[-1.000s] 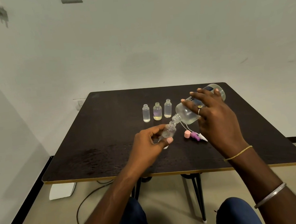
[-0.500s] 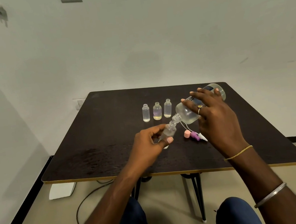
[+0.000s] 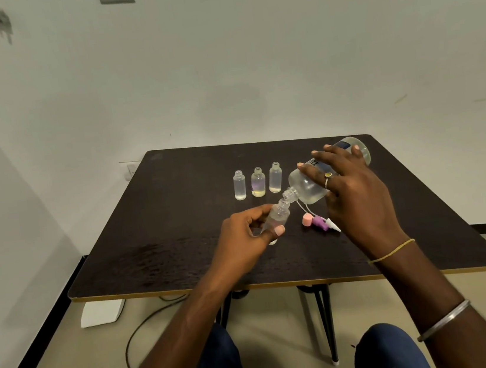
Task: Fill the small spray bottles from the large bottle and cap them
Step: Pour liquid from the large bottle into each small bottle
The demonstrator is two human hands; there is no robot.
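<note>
Clear plastic large bottle point(image 3: 310, 189) is held tilted above the dark table point(image 3: 179, 223), just right of centre. Its long axis runs from the base at far right down to the neck at near left, and the open neck points down-left. Right hand point(image 3: 357, 196) is wrapped over its body from above, fingers curled round it. Left hand point(image 3: 245, 236) pinches the small spray bottle point(image 3: 278, 214) between thumb and fingers. This bottle leans with its mouth up-right, directly under the large bottle's neck; whether the two rims touch cannot be told. No stream of liquid can be made out between them. The right fingers cover much of the dark label, and the left fingers hide the small bottle's lower end. Behind stands a row of three small bottles point(image 3: 258, 182), upright and uncapped, with pale liquid low in each. Pink cap point(image 3: 307, 220), purple cap point(image 3: 318, 221) and white nozzle point(image 3: 333, 225) lie near the right hand. Compared with half a second earlier, no shift in either hand or either bottle.
</note>
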